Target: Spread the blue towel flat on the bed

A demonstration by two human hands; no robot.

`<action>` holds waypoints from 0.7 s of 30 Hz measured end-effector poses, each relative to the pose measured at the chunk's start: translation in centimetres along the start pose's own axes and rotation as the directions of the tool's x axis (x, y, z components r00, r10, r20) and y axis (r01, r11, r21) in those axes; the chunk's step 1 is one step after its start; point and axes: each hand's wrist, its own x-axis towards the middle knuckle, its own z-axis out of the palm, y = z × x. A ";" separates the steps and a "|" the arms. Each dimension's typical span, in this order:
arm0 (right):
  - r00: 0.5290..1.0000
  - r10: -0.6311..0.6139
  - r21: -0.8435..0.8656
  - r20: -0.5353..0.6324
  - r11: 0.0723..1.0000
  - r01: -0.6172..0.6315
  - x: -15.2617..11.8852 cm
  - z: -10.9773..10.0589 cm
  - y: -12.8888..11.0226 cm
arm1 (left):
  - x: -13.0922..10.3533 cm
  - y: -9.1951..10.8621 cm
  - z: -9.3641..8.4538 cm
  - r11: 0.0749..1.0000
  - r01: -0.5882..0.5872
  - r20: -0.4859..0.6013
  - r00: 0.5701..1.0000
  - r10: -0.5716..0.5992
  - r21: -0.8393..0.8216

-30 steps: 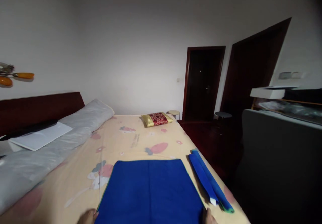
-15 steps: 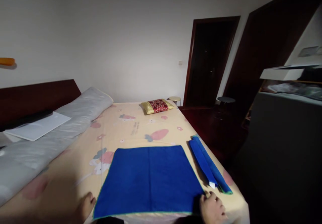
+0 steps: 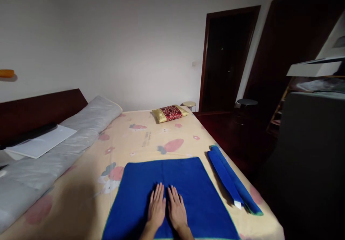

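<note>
We press our left hand (image 3: pixel 156 208) and right hand (image 3: pixel 177 210) flat, fingers spread, side by side on the middle of the blue towel (image 3: pixel 169 197), which lies spread at the near end of the bed (image 3: pixel 140 143). A rolled blue towel (image 3: pixel 234 179) lies to its right. A red and gold cushion (image 3: pixel 169 113) sits at the far end, a dark doorway (image 3: pixel 226 58) beyond. The sheet's print is too small to read.

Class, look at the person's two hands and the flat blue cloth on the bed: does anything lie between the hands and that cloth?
Nothing visible does. The left hand and right hand lie palm-down, side by side, directly on the flat blue cloth. The rolled blue cloth lies apart, to the right on the bed.
</note>
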 end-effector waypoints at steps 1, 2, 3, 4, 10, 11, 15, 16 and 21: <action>1.000 0.012 -0.018 0.019 1.000 -0.012 0.0 0.2 0.0 | -0.4 0.6 1.3 1.000 0.003 0.036 0.999 -0.004 0.013; 0.999 0.023 -0.038 0.034 0.999 -0.022 -0.1 0.3 0.1 | -0.9 0.8 2.3 1.000 0.005 0.059 0.998 -0.006 0.018; 0.999 0.028 -0.055 0.044 0.998 -0.026 -0.2 0.4 0.3 | -1.3 0.8 3.1 1.000 0.003 0.069 0.998 -0.004 0.016; 0.998 0.026 -0.068 0.049 0.997 -0.023 -0.4 0.4 0.6 | -1.7 0.6 3.7 1.000 0.000 0.071 0.997 -0.001 0.013; 0.999 0.024 -0.100 0.043 0.995 -0.019 -0.7 0.4 0.7 | -2.3 -0.1 4.1 1.000 -0.008 0.045 0.999 0.009 -0.007; 0.998 0.025 -0.109 0.050 0.994 -0.020 -0.7 0.4 0.6 | -2.2 0.0 4.0 1.000 -0.008 0.040 0.999 0.008 0.000; 0.996 0.035 -0.150 0.081 0.988 -0.022 -0.7 0.2 0.4 | -2.1 0.5 3.5 0.998 -0.010 0.049 0.999 0.007 0.063; 0.996 0.036 -0.162 0.087 0.987 -0.021 -0.7 0.2 0.4 | -2.1 0.6 3.4 0.997 -0.006 0.046 0.999 0.002 0.078; 0.996 0.029 -0.212 0.089 0.977 -0.010 -0.7 0.7 1.0 | -2.5 0.6 2.6 0.989 0.103 0.049 0.993 -0.108 0.107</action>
